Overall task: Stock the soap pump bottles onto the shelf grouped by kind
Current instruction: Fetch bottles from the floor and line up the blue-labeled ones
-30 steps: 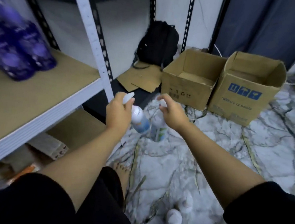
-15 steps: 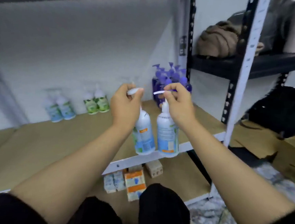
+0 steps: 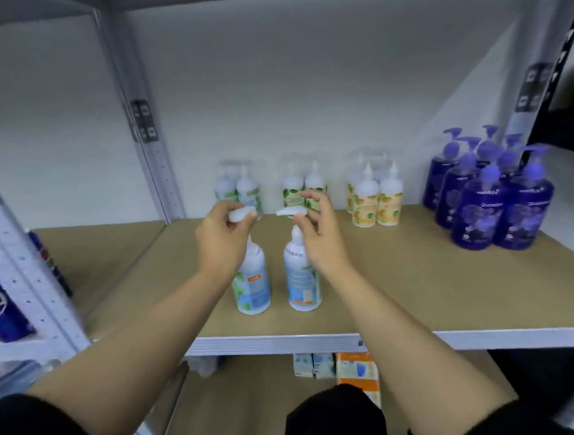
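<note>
Now setting two blue-label bottles down near the shelf's [image 3: 407,333] front edge.
Left hand [image 3: 219,246] pinches one bottle's [image 3: 254,287] pump, right hand [image 3: 318,240] the other's [image 3: 302,283]; slide both back beside the matching pair [image 3: 238,189] at the rear edge, upright, before releasing.

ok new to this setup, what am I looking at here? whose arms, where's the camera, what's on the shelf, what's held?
No machine: a person's bare arms, filmed by a wide-angle camera on their head, looking down and forward. The left hand and right hand each pinch the white pump top of a white soap bottle with a blue-green label, left bottle, right bottle, low over the tan shelf board, near its front edge. At the back stand grouped bottles: blue-green labels, green labels, orange labels and purple bottles.
</note>
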